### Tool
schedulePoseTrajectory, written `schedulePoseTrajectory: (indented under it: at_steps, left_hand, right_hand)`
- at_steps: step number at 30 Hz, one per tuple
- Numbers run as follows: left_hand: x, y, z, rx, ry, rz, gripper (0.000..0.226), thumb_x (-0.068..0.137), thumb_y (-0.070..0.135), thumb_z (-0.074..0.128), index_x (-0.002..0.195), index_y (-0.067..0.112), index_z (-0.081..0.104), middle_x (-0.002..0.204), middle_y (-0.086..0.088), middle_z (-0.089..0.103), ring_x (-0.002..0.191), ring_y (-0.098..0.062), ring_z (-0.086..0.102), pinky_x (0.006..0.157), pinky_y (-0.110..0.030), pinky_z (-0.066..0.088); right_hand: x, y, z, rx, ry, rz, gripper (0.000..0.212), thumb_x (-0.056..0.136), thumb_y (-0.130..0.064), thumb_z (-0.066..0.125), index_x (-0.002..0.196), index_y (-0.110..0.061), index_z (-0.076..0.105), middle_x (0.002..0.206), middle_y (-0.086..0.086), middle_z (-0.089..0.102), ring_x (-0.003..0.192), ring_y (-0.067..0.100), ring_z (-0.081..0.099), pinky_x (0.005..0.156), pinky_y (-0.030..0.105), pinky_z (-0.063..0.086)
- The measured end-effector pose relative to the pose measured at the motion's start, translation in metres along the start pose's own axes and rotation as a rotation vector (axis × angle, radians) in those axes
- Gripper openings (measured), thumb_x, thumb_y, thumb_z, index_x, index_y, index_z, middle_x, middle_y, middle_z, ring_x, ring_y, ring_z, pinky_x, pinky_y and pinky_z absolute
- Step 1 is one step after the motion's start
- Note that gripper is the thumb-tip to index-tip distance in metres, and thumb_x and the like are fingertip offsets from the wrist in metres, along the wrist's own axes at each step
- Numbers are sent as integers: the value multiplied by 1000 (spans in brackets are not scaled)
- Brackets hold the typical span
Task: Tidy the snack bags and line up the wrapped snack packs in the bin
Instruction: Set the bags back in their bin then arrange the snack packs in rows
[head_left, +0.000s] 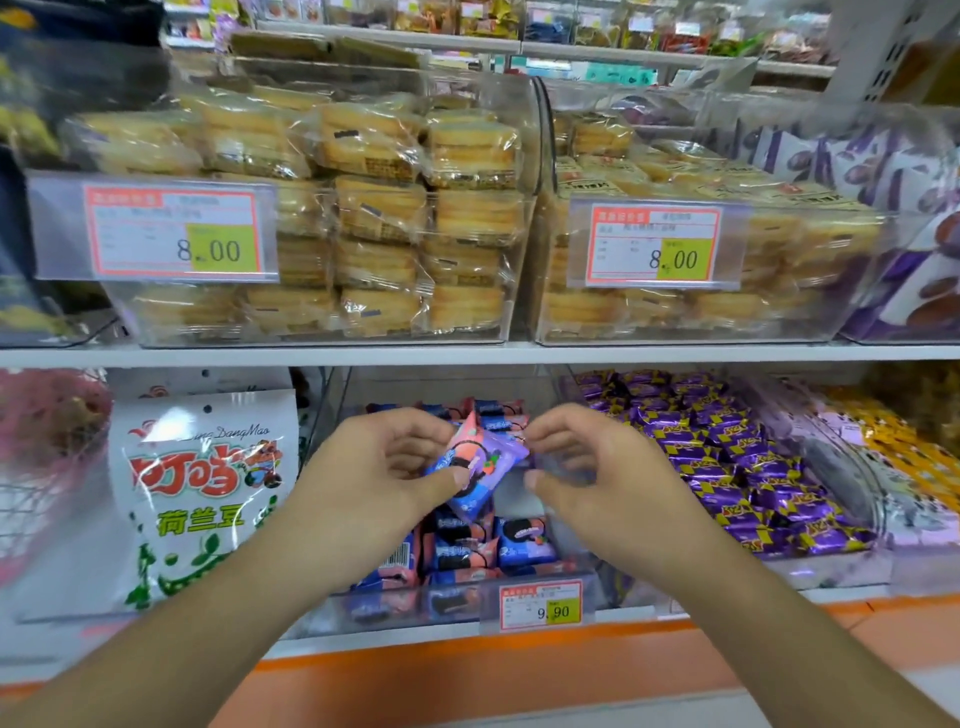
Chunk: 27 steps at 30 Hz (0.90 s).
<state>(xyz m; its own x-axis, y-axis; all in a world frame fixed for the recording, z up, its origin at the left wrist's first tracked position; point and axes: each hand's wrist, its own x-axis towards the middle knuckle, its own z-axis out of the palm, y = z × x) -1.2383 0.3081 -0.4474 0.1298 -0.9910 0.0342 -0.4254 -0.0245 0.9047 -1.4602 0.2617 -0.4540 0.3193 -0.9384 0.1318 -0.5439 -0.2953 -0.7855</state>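
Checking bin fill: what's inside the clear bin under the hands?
The clear bin holds blue-and-pink wrapped snack packs in rough rows. The left hand pinches one pack above them; the right hand touches its edge. The hands cover the bin's middle.

We see open room above the clear bin, under the shelf board. Inside it, wrapped packs crowd the left and front; its right side stands bare.
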Motion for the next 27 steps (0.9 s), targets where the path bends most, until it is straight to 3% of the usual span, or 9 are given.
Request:
schedulePoseTrajectory:
  at_steps: [3,6,13,19,22,27]
  left_hand:
    - [20,-8,10,137,-12,31,20,83,24,87,93,37,76,90,22,76,90,-1,73,85,-24,58]
    - [51,-17,30,274,-15,90,20,82,25,88,95,36,77,87,19,75,88,1,70,82,-20,54]
    - [110,-26,83,556,-85,225,23,82,19,85,103,24,76,101,9,76,89,-8,66,77,-18,44]
    - [125,-44,97,667,-113,305,23,79,16,86,99,20,76,98,2,79,92,-20,72,79,-33,58]
    - [126,-50,100,688,-110,322,17,78,17,85,94,21,80,96,1,80,93,-21,72,80,-33,57]
    - [125,-54,99,676,-101,308,18,80,20,84,97,21,81,99,0,80,91,-22,73,82,-35,59]
  right_hand:
    - [3,9,-9,-242,46,-82,32,90,-15,73,117,-31,68,114,-19,68,104,-3,60,85,1,39]
    - [3,15,-13,-386,-22,-80,36,90,-16,72,123,-29,65,122,-13,65,114,8,56,88,13,35]
    - [5,32,-21,-378,77,-96,33,82,-9,71,112,-24,69,109,-10,65,102,7,54,79,14,34]
    - [7,37,-19,-368,96,-130,27,86,-11,69,109,-25,68,111,-9,65,106,9,55,86,18,38]
    - [8,37,-18,-377,101,-136,26,85,-10,69,107,-24,68,109,-7,65,105,13,56,88,22,40]
    - [8,36,-18,-387,101,-132,30,84,-11,69,111,-25,68,112,-9,65,105,9,56,83,11,35]
